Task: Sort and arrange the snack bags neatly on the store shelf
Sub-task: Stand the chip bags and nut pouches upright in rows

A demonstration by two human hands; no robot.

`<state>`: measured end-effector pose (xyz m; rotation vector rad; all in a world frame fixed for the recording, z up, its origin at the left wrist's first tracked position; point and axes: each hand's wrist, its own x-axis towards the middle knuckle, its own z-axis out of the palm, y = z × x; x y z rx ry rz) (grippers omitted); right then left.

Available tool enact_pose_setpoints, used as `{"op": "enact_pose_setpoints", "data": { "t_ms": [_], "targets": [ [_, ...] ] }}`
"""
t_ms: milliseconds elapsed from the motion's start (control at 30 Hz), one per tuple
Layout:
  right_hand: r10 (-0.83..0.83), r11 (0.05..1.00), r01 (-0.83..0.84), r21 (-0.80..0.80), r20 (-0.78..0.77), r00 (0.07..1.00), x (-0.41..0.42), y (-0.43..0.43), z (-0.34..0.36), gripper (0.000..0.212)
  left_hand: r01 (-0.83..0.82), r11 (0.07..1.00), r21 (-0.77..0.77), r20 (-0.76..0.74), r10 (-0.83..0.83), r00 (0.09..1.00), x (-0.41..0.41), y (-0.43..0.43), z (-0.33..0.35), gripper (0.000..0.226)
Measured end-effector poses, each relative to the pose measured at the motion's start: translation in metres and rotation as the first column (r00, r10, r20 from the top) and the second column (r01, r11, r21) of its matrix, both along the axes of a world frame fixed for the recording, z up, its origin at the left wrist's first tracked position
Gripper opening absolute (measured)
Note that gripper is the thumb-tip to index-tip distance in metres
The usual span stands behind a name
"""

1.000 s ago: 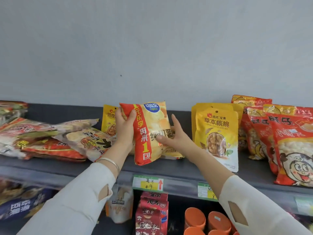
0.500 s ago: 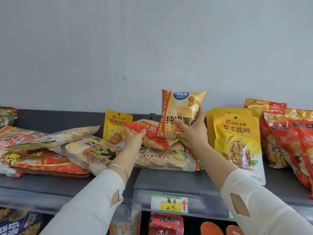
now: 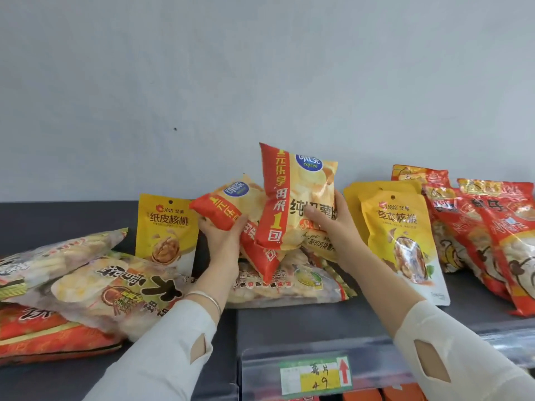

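— Upright chip bag: who has it?
— The right hand grips its lower right side, thumb across the front, above the middle of the shelf.
— And the left hand?
— It grips the tilted chip bag by its red corner. That bag sits at nine o'clock of the upright one, partly behind it.
— Neighbours?
— A clear cracker bag lies flat at six o'clock. A yellow walnut pouch stands at nine o'clock, a second walnut pouch at three.
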<state>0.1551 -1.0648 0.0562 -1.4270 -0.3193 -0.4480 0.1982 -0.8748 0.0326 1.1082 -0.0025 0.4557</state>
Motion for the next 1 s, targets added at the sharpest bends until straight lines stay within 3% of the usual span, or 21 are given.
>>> {"op": "enact_pose_setpoints", "data": {
  "t_ms": [133,233,300,367,433,600,733,867,1000],
  "targets": [
    [0.068,0.989,-0.065,-0.135,0.015,0.998,-0.005,0.0,0.006,0.083,0.169,0.952,0.254,0.036,-0.184,0.982,0.013,0.007,0.027,0.055],
    [0.085,0.965,-0.087,-0.249,-0.022,0.996,-0.001,0.005,-0.002,0.086,0.294,0.904,0.311,-0.08,-0.283,0.956,0.024,0.012,0.038,0.035],
    [0.07,0.961,-0.079,-0.264,-0.042,0.997,0.005,0.01,-0.009,0.092,0.267,0.907,0.326,-0.207,-0.207,0.956,0.025,0.014,0.038,0.042],
    [0.052,0.964,-0.061,-0.26,-0.043,0.998,0.012,0.016,-0.015,0.096,0.175,0.88,0.441,-0.315,-0.031,0.949,0.027,0.02,0.028,0.049],
    [0.02,0.961,-0.028,-0.277,-0.033,0.999,0.017,0.021,-0.018,0.1,0.127,0.822,0.556,-0.319,0.07,0.945,0.024,0.03,0.013,0.047],
    [-0.024,0.944,0.021,-0.329,-0.005,1.0,0.025,0.033,-0.022,0.101,0.291,0.663,0.69,-0.436,0.06,0.898,0.005,0.045,-0.017,0.061],
    [-0.112,0.918,0.116,-0.379,0.033,0.993,0.026,0.038,-0.025,0.101,0.354,0.635,0.687,-0.462,0.005,0.887,-0.002,0.05,-0.026,0.087],
    [-0.218,0.869,0.238,-0.434,0.096,0.971,0.027,0.047,-0.023,0.106,0.255,0.589,0.767,-0.375,0.088,0.923,-0.018,0.044,-0.018,0.074],
    [-0.344,0.796,0.351,-0.494,0.108,0.933,0.027,0.056,-0.023,0.107,0.238,0.5,0.833,-0.385,0.214,0.898,-0.039,0.065,-0.01,0.06]
  ]
}}
